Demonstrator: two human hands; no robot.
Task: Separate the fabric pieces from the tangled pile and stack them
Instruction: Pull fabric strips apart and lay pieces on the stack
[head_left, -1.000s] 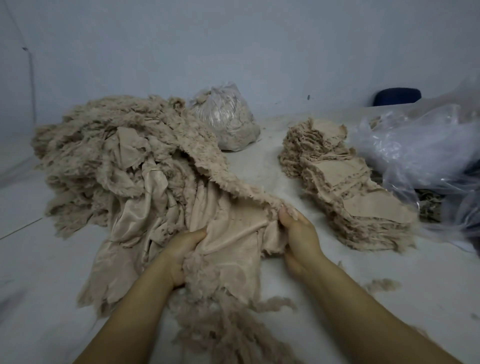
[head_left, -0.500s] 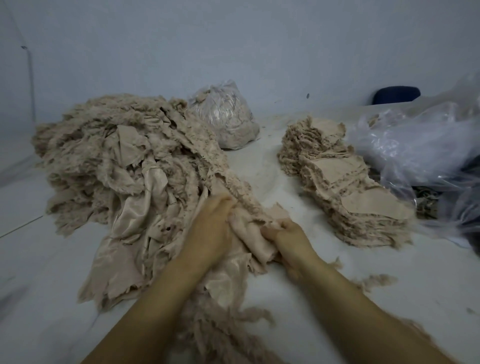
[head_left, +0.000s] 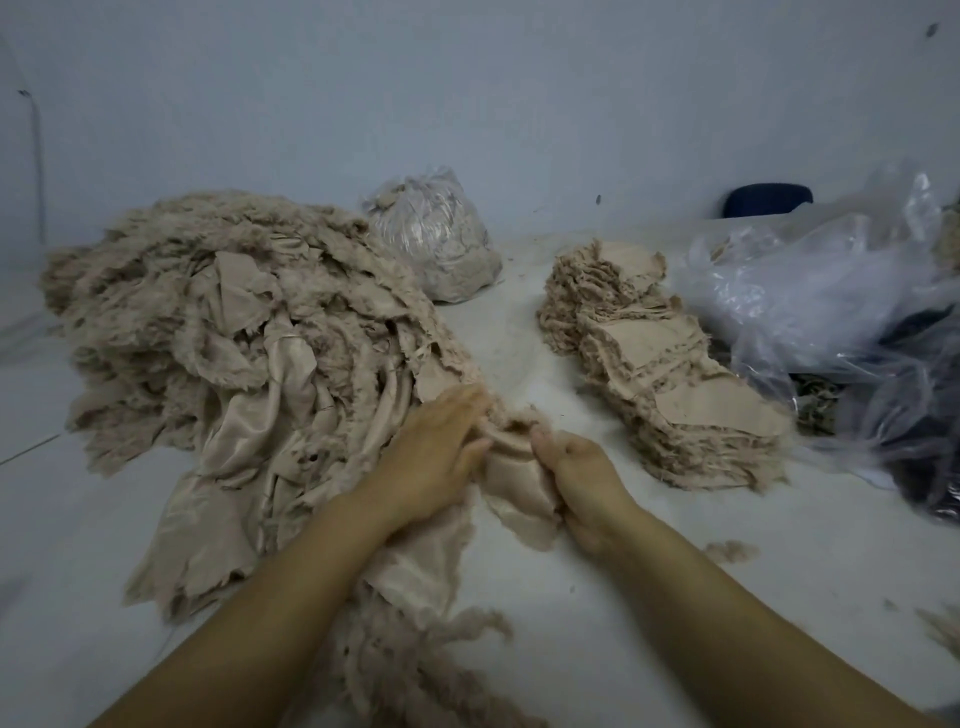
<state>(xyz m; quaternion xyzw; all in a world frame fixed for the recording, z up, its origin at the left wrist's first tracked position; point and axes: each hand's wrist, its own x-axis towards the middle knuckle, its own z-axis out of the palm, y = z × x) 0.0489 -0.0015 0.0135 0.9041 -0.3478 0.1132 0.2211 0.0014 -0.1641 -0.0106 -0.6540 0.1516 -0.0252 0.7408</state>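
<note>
A big tangled pile (head_left: 223, 332) of beige frayed fabric covers the left half of the white surface. At its near right corner my right hand (head_left: 582, 478) grips a bunched beige fabric piece (head_left: 514, 478), fingers curled round its edge. My left hand (head_left: 436, 452) lies on the same piece from the left, fingers stretched forward and thumb against the fold. To the right stands a neat stack (head_left: 670, 374) of separated beige pieces in several overlapping rows.
A clear plastic bag of scraps (head_left: 436, 239) sits at the back centre. Crumpled clear plastic bags (head_left: 831, 301) crowd the right side, with a dark blue object (head_left: 769, 200) behind them. Loose frayed threads (head_left: 415, 670) trail toward me between my arms. A wall closes the back.
Both hands came together from holding the piece spread flat; the fabric is now bunched between them. The left hand moved up and right onto the fold.
</note>
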